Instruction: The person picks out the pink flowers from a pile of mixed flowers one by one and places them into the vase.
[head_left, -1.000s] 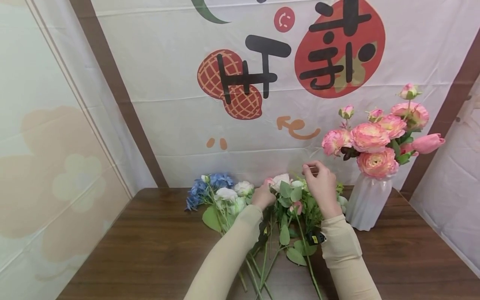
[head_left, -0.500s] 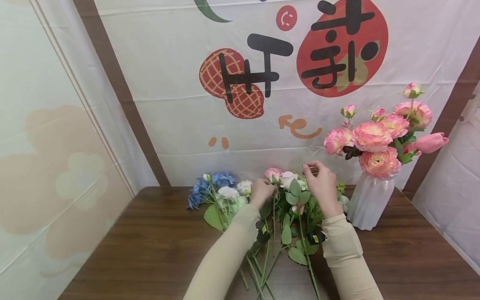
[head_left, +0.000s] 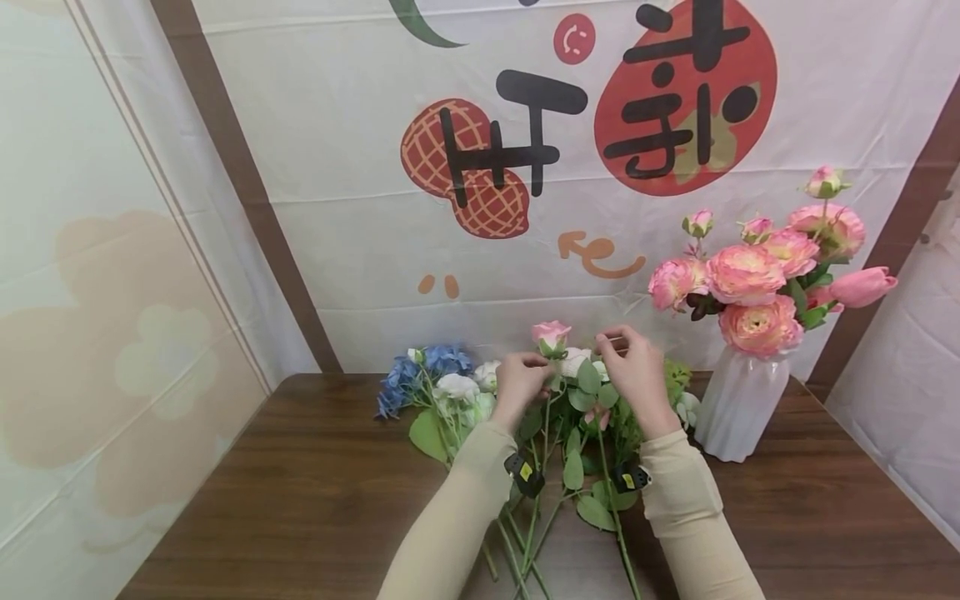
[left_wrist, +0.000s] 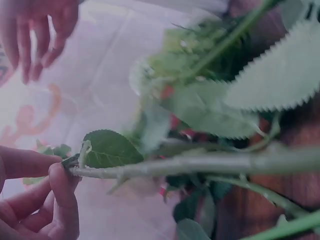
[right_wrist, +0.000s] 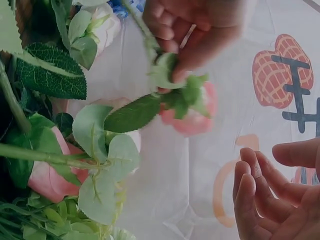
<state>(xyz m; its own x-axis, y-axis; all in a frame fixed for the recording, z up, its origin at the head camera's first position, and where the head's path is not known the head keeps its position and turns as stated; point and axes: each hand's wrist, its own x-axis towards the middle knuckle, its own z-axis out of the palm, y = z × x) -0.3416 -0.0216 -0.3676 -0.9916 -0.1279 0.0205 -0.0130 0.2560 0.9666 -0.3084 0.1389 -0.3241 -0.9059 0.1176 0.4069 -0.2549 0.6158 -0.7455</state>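
Observation:
My left hand (head_left: 522, 381) pinches the stem of a pink rose (head_left: 552, 335) just below its bloom, and the flower stands upright above the pile. In the left wrist view, thumb and finger grip the stem (left_wrist: 200, 165) beside a small leaf (left_wrist: 112, 150). The same rose (right_wrist: 192, 110) faces away from the pile in the right wrist view. My right hand (head_left: 633, 371) hovers over the pile's right side, its fingers loosely bent with nothing between them. Beneath both hands lie white blooms (head_left: 456, 387), eucalyptus leaves (head_left: 588, 387) and a pink bloom (right_wrist: 52, 170).
A white ribbed vase (head_left: 742, 408) holding pink flowers (head_left: 746, 275) stands at the table's back right. Blue flowers (head_left: 420, 375) lie at the pile's left end. Several stems (head_left: 517, 550) reach toward the front of the brown table (head_left: 300, 500). A printed cloth (head_left: 360, 275) hangs right behind.
My left hand has lifted the pink rose up out of the pile, moving slightly right with it. The right hand has shifted a little to the left.

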